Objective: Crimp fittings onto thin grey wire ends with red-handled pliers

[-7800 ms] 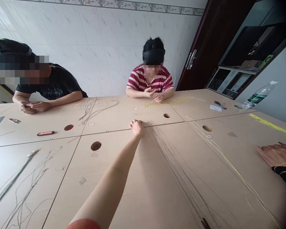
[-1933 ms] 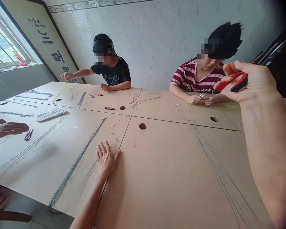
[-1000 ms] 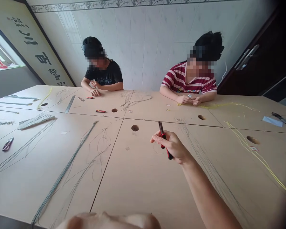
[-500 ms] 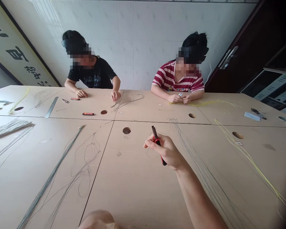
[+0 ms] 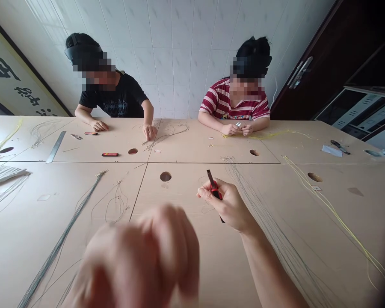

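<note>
My right hand point(image 5: 229, 205) is wrapped round a black and red hand tool point(image 5: 214, 188) above the middle of the table, the tool's dark tip pointing away from me. A thin wire loop point(image 5: 207, 208) shows beside those fingers. Large and blurred, my left hand point(image 5: 147, 256) is raised close to the camera at the lower left; its fingers are curled, but motion smears them and what they hold, if anything, cannot be made out. Grey-green cords point(image 5: 67, 231) lie left of it, partly covered, near tangled thin wires point(image 5: 117, 203). More grey strands point(image 5: 259, 201) run past my right forearm.
Across the table point(image 5: 179, 154) sit a person in black point(image 5: 125, 96) and a person in a striped shirt point(image 5: 221, 100), both handling thin strands. Yellow cords point(image 5: 333, 209) lie at the right. A metal ruler point(image 5: 55, 146), a red-black marker point(image 5: 110, 154) and round table holes point(image 5: 165, 176) are farther off.
My left hand has risen from the bottom edge into view, up and towards the camera. My right hand keeps its hold on the tool. The view has shifted slightly.
</note>
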A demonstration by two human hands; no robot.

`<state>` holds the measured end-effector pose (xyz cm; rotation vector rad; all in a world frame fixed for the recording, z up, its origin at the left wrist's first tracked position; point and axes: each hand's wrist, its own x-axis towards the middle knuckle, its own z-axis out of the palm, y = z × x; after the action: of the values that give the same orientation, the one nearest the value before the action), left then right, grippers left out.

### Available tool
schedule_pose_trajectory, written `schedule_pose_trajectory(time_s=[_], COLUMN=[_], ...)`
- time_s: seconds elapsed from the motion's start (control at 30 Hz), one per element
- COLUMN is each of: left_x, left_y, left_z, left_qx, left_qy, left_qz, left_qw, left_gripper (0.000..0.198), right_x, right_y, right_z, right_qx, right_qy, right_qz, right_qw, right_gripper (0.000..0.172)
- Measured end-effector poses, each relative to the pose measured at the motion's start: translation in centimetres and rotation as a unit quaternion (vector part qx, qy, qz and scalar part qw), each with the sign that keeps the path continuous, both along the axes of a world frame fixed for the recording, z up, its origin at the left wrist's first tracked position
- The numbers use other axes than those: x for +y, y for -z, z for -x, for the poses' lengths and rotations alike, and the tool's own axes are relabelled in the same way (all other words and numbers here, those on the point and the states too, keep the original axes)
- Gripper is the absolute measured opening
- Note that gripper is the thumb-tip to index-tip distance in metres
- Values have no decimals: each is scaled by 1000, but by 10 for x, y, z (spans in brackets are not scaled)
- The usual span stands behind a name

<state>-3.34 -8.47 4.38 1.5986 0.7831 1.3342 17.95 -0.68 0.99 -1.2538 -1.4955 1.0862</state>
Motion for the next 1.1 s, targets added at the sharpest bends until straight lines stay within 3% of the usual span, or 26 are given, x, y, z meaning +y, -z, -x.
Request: schedule_pose_trajectory(time_s=[0.1,0.13,0.2,0.27,0.4,0.53,1.1], left_x=[56,70,90,99,102,103,97], left_y=[-18,-22,-22,-15,0,1,-8], left_z=[-16,-22,-33,-41,-46,-45,-44], left_qx=[1,30,132,209,227,212,240], left_qy=[40,3,-44,-44,37,105,74], left_qz=[10,24,49,71,51,26,46], left_qw=[999,999,989,974,972,971,967], left_gripper=[19,15,16,20,20,17,16], right_x=[-1,-1,-3,-4,-7,-9,-11], right_y=[-2,-3,-6,-9,-13,-15,-18], right_z=[-4,-5,-5,-6,-6,-7,-8], right_qx=[-24,-29,-32,-28,-15,17,24], right_qy=[20,21,18,11,-16,-39,-54], right_qz=[-8,-8,-6,-6,-10,-3,7], right_qw=[999,999,999,1000,1000,999,998], right_gripper=[26,26,26,25,24,25,25])
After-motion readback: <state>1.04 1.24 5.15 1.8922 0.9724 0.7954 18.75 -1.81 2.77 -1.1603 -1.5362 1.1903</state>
